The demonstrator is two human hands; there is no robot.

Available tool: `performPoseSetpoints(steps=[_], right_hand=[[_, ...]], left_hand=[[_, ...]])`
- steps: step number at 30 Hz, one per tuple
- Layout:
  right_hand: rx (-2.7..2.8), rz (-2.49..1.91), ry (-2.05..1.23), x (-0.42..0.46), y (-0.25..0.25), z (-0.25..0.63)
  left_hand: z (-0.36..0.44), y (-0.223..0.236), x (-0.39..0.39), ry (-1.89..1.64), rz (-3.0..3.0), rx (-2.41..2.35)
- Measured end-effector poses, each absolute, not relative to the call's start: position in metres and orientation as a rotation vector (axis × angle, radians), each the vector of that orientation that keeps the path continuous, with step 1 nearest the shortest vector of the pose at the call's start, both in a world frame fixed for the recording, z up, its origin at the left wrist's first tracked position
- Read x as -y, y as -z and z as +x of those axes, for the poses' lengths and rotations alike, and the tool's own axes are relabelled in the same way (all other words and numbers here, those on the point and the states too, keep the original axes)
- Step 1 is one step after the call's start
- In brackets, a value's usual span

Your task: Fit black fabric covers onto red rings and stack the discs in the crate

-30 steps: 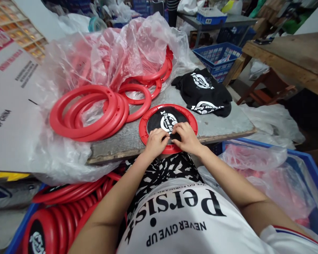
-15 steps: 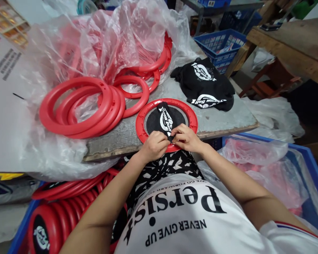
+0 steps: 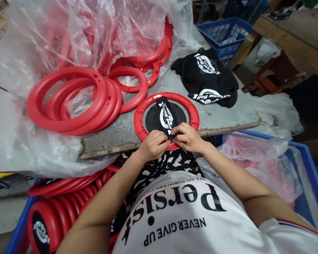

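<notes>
A red plastic ring (image 3: 140, 121) lies flat at the table's front edge, its studded inner side facing up. Inside it sits a black mesh fabric disc (image 3: 152, 118) with a folded strip bearing a white "Throw Ball" print. At the near rim, my left hand (image 3: 154, 145) pinches the fabric's edge from the left. Close beside it, my right hand (image 3: 187, 138) pinches the same edge from the right. The fingertips nearly meet and hide the bit of cloth between them. Behind to the right is a pile of black printed fabric discs (image 3: 209, 79).
Red rings (image 3: 69, 100) overlap on the left of the table (image 3: 116, 135), before a clear plastic bag (image 3: 95, 31) of more rings. Finished-looking red discs (image 3: 53, 218) fill a blue crate at lower left. Another blue crate (image 3: 307, 162) holding plastic-wrapped red parts stands at right.
The head view has shifted slightly, so the table things sit a little differently in frame. Both hands stay pinched at the ring's near rim, with hardly any movement.
</notes>
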State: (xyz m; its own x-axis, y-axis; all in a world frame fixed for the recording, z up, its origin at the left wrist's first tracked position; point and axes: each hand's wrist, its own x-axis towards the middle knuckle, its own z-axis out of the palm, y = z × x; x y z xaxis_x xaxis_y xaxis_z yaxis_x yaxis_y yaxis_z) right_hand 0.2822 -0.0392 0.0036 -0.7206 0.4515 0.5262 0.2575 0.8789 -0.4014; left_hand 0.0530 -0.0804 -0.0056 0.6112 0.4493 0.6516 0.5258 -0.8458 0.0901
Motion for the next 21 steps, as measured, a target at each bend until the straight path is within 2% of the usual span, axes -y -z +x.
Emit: performPoseSetpoints(steps=[21], right_hand=[[2.409,-0.524,-0.321,0.0405,-0.0023,0.2825]], left_hand=[[0.0521,0.0047,0.0802,1.099,-2.779,0.826]])
